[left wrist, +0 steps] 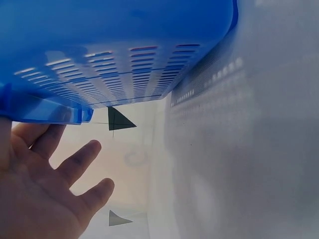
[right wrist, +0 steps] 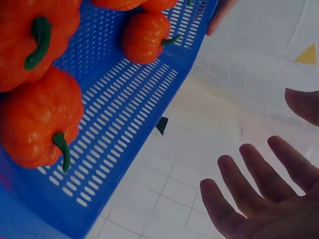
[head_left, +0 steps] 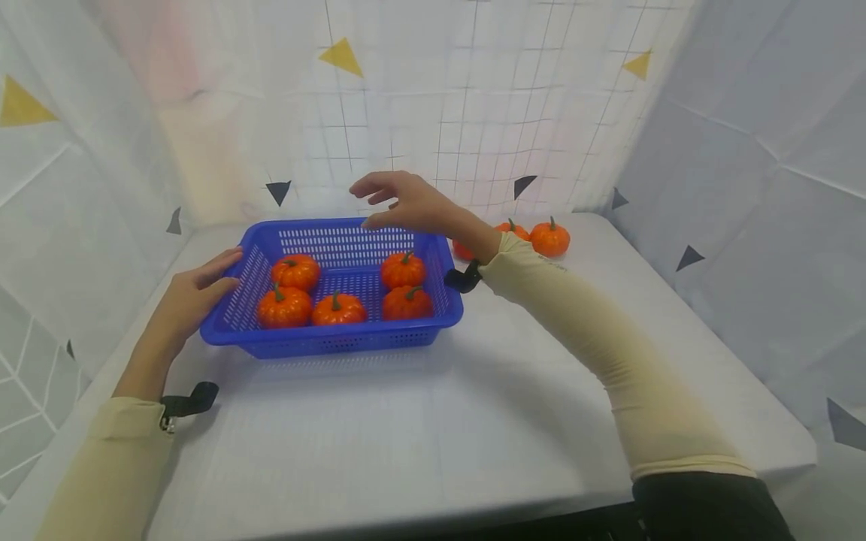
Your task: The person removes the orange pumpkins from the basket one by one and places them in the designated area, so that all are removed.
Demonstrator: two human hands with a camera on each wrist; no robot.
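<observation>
A blue plastic basket (head_left: 341,336) with slotted walls stands on the white table, holding several small orange pumpkins with green stems, such as this pumpkin (head_left: 338,309) at the front. My left hand (head_left: 192,297) rests against its left rim; in the left wrist view the fingers (left wrist: 82,162) spread loosely below the rim and some touch it. Above the back right rim hovers my right hand (head_left: 409,201), fingers loosely bent and nothing in them. The right wrist view shows its palm and fingers (right wrist: 249,181) apart from the basket.
More pumpkins (head_left: 550,238) sit on the table (head_left: 541,421) behind the basket's right side, partly hidden by my right forearm. White cloth walls (head_left: 406,98) with grid lines and coloured triangles enclose the table at the back and sides.
</observation>
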